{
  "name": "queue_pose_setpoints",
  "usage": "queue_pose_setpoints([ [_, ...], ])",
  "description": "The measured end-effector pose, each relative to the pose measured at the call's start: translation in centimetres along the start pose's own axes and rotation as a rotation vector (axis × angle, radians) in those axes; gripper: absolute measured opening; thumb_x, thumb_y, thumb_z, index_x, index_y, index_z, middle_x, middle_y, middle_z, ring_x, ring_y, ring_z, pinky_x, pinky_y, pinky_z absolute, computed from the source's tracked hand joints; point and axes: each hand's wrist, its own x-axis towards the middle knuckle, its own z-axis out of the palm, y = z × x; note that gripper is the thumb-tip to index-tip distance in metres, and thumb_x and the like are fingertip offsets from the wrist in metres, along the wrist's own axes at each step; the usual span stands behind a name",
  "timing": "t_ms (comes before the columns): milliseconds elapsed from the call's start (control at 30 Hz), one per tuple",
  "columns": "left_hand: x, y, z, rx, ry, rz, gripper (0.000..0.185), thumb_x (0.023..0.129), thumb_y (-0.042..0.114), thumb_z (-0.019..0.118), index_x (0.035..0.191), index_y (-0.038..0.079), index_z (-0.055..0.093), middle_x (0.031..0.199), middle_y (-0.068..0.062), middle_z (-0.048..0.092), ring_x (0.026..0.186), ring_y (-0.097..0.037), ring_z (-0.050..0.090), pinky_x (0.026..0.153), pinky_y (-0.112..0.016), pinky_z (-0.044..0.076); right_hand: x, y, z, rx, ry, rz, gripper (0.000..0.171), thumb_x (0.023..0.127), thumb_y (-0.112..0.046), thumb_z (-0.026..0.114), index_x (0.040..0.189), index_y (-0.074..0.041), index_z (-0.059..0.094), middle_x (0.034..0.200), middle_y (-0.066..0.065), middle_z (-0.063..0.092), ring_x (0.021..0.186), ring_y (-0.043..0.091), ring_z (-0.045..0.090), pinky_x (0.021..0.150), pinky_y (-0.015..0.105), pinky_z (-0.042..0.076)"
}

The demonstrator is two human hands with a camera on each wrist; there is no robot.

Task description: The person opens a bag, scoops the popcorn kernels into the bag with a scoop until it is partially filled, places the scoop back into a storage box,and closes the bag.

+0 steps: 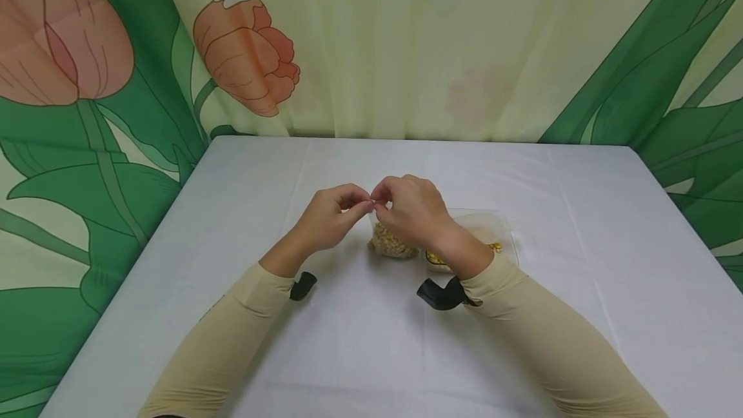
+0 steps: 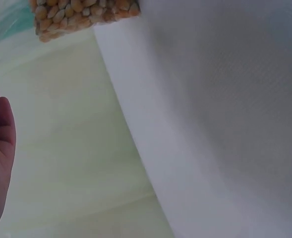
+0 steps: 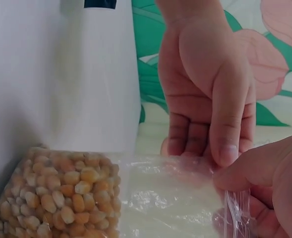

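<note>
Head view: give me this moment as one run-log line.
left hand: pinches bag top | right hand: pinches bag top | bag of corn kernels: on table, between hands | plastic tub: behind right wrist

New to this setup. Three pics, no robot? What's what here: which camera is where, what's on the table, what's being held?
There is no machine here: a person works with two bare hands. The wide picture comes from a camera on the person's head, looking down at a table under a pale cloth, with flower-print curtains behind it. The other two come from cameras strapped to the wrists, so they look tilted and very close.

The left hand and the right hand meet above the table and both pinch the top edge of a clear plastic bag of corn kernels. The right wrist view shows this best: fingertips on the bag's mouth, kernels sitting in its bottom. The left wrist view catches only a corner of the kernels and the edge of the palm.

Beside the bag, partly hidden by the right wrist, stands a clear plastic container with some yellow kernels in it.
</note>
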Motion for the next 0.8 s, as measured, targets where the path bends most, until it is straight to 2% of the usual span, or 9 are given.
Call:
queue_pose_setpoints([
  [167,-0.18,-0.22,0.29,0.047,0.011,0.026,0.008,0.097,0.009,0.067,0.093,0.005,0.071,0.087,-0.001,0.070,0.086,-0.017,0.064,0.086,-0.041,0.053,-0.33,0.04,-0.31,-0.003,-0.024,0.009,0.012,0.091,-0.011,0.067,0.097,-0.006,0.075,0.088,0.002,0.072,0.084,0.022,0.062,0.072,0.038,0.049],
  [400,-0.20,-0.06,0.01,0.076,-0.016,0.057,0.007,0.097,0.009,0.066,0.094,0.004,0.071,0.086,-0.002,0.071,0.085,-0.017,0.065,0.082,-0.038,0.054,-0.64,0.16,-0.46,0.010,-0.032,-0.013,0.012,0.091,-0.008,0.066,0.098,-0.003,0.074,0.090,0.005,0.072,0.085,0.024,0.061,0.074,0.039,0.049],
  [567,-0.05,-0.01,0.02,0.043,-0.052,0.030,0.007,0.096,0.011,0.069,0.095,0.004,0.071,0.087,-0.004,0.072,0.082,-0.015,0.066,0.074,-0.033,0.054,-0.66,0.05,-0.38,0.065,-0.017,0.005,0.012,0.091,-0.007,0.068,0.100,-0.001,0.073,0.094,0.008,0.074,0.092,0.026,0.065,0.079,0.041,0.051],
  [700,0.00,-0.11,0.09,0.034,-0.057,0.021,0.008,0.096,0.011,0.070,0.094,0.004,0.072,0.087,-0.005,0.072,0.083,-0.015,0.066,0.074,-0.033,0.053,-0.58,0.08,-0.34,0.104,-0.024,0.035,0.013,0.092,-0.008,0.069,0.102,0.000,0.072,0.096,0.009,0.074,0.096,0.026,0.068,0.083,0.041,0.052],
  [800,-0.04,-0.14,0.11,0.045,-0.050,0.027,0.007,0.096,0.011,0.069,0.092,0.006,0.071,0.086,-0.002,0.072,0.084,-0.015,0.066,0.077,-0.035,0.053,-0.60,0.07,-0.45,0.093,-0.042,0.032,0.013,0.092,-0.009,0.069,0.102,0.000,0.072,0.095,0.008,0.074,0.095,0.025,0.068,0.082,0.040,0.052],
])
